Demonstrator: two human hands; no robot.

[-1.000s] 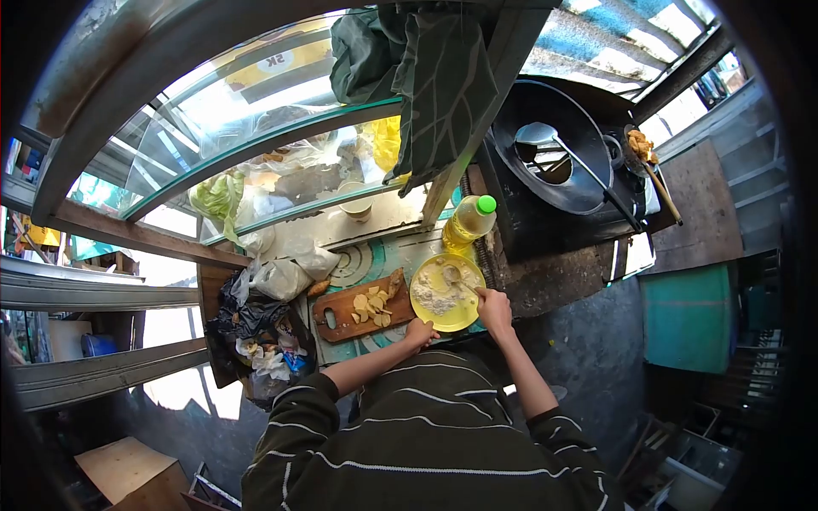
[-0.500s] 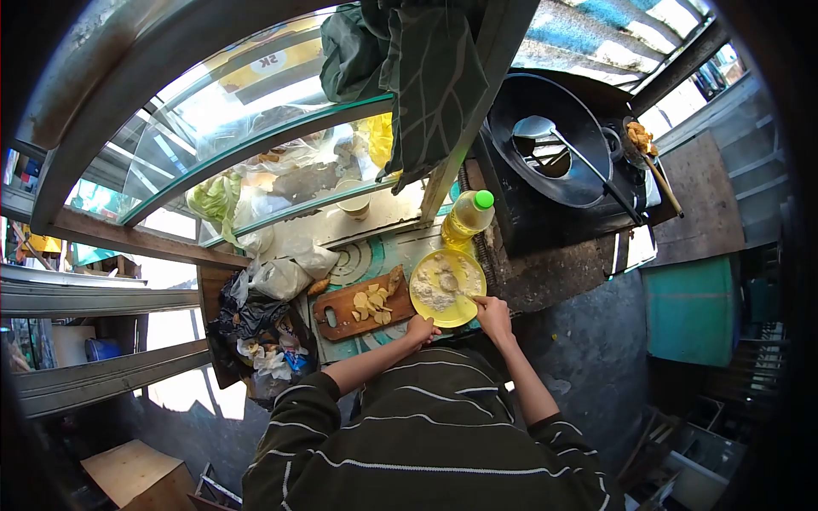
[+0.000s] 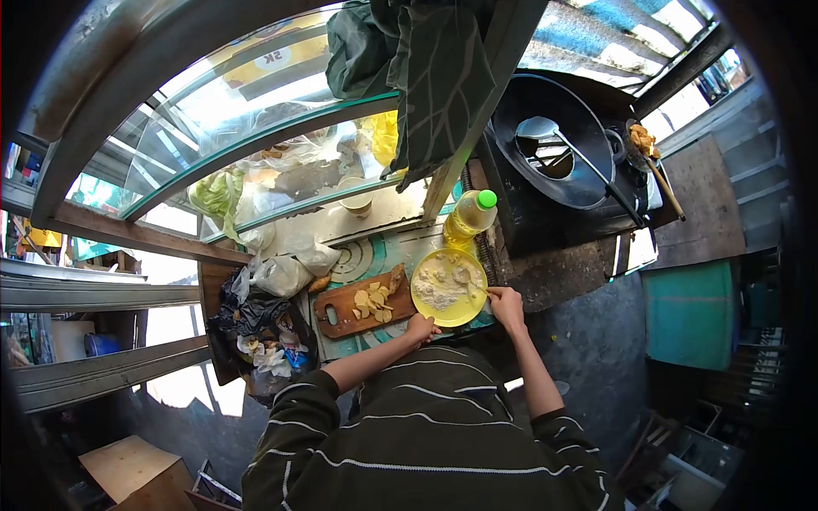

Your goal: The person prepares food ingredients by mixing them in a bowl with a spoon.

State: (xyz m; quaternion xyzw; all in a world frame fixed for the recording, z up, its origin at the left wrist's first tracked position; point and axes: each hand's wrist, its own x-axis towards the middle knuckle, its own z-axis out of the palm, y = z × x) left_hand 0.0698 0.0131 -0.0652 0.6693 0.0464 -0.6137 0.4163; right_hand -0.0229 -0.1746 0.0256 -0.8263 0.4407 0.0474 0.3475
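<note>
The left hand (image 3: 420,327) is closed on the near rim of a yellow bowl (image 3: 449,288) of pale batter. The right hand (image 3: 506,301), at the bowl's right edge, pinches a thin utensil handle reaching into the batter. Just left of the left hand lies a wooden cutting board (image 3: 361,305) with yellow slices on the surface (image 3: 375,254). Beyond the bowl stands an oil bottle (image 3: 469,218); farther right, a black wok (image 3: 554,149). Plastic bags (image 3: 260,328) crowd the far left.

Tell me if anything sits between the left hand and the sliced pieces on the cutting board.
Nothing visible does. The left hand rests at the near rim of the yellow bowl, beside the cutting board; the sliced pieces lie uncovered just beyond it.
</note>
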